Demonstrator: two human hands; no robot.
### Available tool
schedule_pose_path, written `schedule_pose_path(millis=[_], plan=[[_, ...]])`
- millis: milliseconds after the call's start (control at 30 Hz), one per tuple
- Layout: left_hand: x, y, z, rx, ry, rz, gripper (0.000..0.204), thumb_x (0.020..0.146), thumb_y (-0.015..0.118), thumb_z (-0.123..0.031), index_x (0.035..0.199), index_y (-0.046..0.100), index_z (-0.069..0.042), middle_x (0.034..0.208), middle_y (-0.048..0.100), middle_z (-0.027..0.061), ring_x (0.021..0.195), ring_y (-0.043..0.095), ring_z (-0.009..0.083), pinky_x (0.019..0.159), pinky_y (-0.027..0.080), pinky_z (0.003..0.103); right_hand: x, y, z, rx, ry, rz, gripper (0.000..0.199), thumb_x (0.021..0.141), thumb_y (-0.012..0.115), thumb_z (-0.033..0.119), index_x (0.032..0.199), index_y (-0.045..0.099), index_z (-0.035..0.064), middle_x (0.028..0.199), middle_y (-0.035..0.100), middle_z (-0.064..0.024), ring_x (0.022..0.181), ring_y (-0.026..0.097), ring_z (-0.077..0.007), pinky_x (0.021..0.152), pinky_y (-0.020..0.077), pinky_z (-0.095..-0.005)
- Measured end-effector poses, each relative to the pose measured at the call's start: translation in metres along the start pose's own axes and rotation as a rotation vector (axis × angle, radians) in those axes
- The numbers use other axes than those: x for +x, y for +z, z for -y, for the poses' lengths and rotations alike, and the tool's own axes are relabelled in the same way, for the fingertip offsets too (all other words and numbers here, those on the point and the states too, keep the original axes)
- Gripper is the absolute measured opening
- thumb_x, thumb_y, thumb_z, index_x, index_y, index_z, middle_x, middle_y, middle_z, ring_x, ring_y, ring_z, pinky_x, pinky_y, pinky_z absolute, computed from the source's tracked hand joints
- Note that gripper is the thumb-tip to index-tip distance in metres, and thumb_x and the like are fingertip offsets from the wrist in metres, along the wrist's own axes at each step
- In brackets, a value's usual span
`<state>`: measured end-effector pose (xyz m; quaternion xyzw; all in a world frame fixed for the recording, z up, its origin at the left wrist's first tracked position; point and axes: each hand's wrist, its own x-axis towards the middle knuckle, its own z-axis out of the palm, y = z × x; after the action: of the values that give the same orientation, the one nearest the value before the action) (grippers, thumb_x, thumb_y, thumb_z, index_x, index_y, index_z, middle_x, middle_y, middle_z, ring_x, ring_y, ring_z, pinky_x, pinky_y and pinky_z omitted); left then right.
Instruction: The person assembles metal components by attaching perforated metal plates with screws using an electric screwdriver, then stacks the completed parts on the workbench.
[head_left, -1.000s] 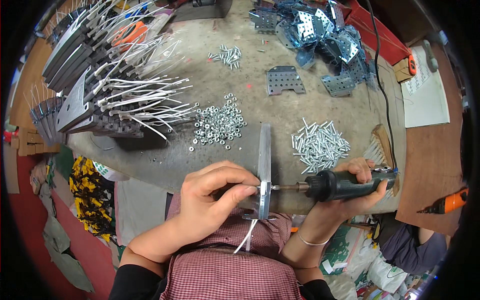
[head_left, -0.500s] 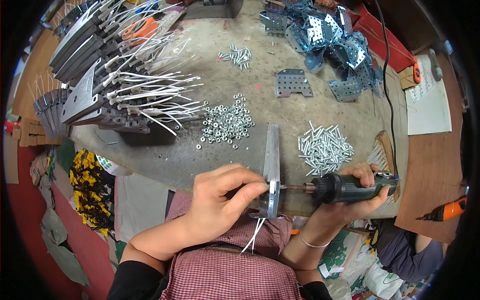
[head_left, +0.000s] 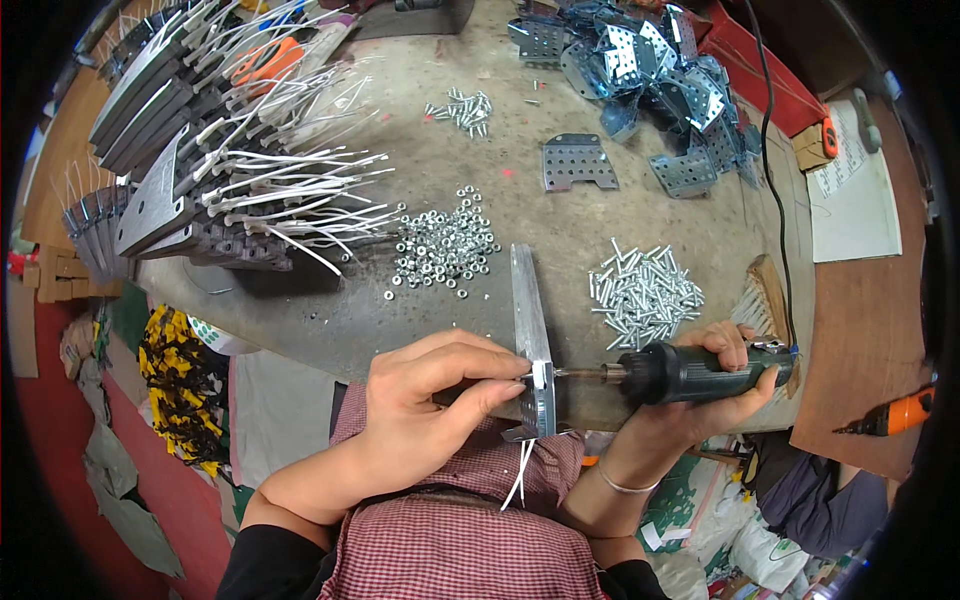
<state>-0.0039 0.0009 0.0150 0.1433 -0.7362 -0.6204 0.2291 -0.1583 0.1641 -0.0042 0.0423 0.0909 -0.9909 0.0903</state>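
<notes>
Above my lap, my left hand [head_left: 430, 400] pinches the edge of a flat grey metal plate [head_left: 527, 300] with thumb and forefinger. The plate stands on edge, its far end tilted slightly left. A shiny bracket [head_left: 544, 415] sits against its near end, and two white wires [head_left: 523, 470] hang below. Whatever small piece may lie between the fingertips is hidden. My right hand [head_left: 712, 412] is wrapped round a dark electric screwdriver [head_left: 690, 373], held level. Its bit points left and meets the plate's right side opposite my left fingertips.
A pile of nuts [head_left: 445, 245] and a pile of screws [head_left: 648, 297] lie on the table. More wired plates [head_left: 165, 205] are stacked left. Perforated brackets [head_left: 685, 95] heap at the back right, one bracket [head_left: 580, 163] apart. A brush [head_left: 765, 300] and black cord [head_left: 778, 190] are right.
The plate's far end has swung slightly left, and my left hand has shifted a little left with it. The screwdriver stays in my right hand, its bit still at the plate.
</notes>
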Motion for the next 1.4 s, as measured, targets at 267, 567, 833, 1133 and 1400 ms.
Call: schedule_pose_path(millis=[267,567,833,1133,1400], plan=[[0.001,0.001,-0.002,0.041,0.032,-0.018,0.011,0.074,0.069,0.005,0.084,0.068,0.002,0.082,0.068,0.0123,0.069,0.064,0.0157,0.059,0.05,0.024,0.003,0.0,0.001,0.014,0.025,-0.017,0.038,0.085,0.057,0.04,0.093,0.046,0.0045,0.065,0.042,0.0015,0.057,0.046,-0.0108,0.062,0.0499,-0.0285],[0.006,0.001,-0.001,0.076,0.068,0.008,0.014,0.072,0.069,0.006,0.086,0.066,0.002,0.08,0.067,0.0132,0.068,0.063,0.0164,0.058,0.049,0.024,0.005,0.0,0.0,0.025,0.042,-0.02,0.037,0.085,0.057,0.04,0.096,0.047,0.0057,0.065,0.041,0.0026,0.058,0.045,-0.0097,0.063,0.0494,-0.0294],[0.005,-0.002,0.004,0.264,0.136,0.057,0.014,0.074,0.07,-0.001,0.088,0.067,-0.001,0.082,0.066,0.0112,0.065,0.062,0.0161,0.055,0.049,0.026,0.005,-0.002,-0.001,0.008,0.001,-0.046,0.036,0.085,0.058,0.037,0.098,0.046,0.0057,0.065,0.041,0.0017,0.058,0.045,-0.0095,0.061,0.0483,-0.0252],[-0.001,0.005,0.008,-0.025,0.022,-0.064,0.009,0.078,0.068,-0.003,0.086,0.066,0.001,0.08,0.065,0.0098,0.067,0.062,0.0154,0.057,0.047,0.026,0.004,0.003,-0.004,-0.018,-0.032,-0.065,0.034,0.086,0.057,0.036,0.097,0.047,0.005,0.065,0.041,0.0008,0.056,0.044,-0.0106,0.059,0.0489,-0.0257],[0.003,-0.003,-0.002,0.042,-0.062,0.034,0.008,0.077,0.068,-0.001,0.084,0.067,0.003,0.081,0.066,0.01,0.069,0.06,0.015,0.06,0.047,0.024,0.003,-0.002,-0.001,-0.008,-0.023,-0.015,0.034,0.088,0.053,0.036,0.096,0.047,0.0034,0.066,0.045,-0.0012,0.056,0.048,-0.0127,0.064,0.0523,-0.0308]])
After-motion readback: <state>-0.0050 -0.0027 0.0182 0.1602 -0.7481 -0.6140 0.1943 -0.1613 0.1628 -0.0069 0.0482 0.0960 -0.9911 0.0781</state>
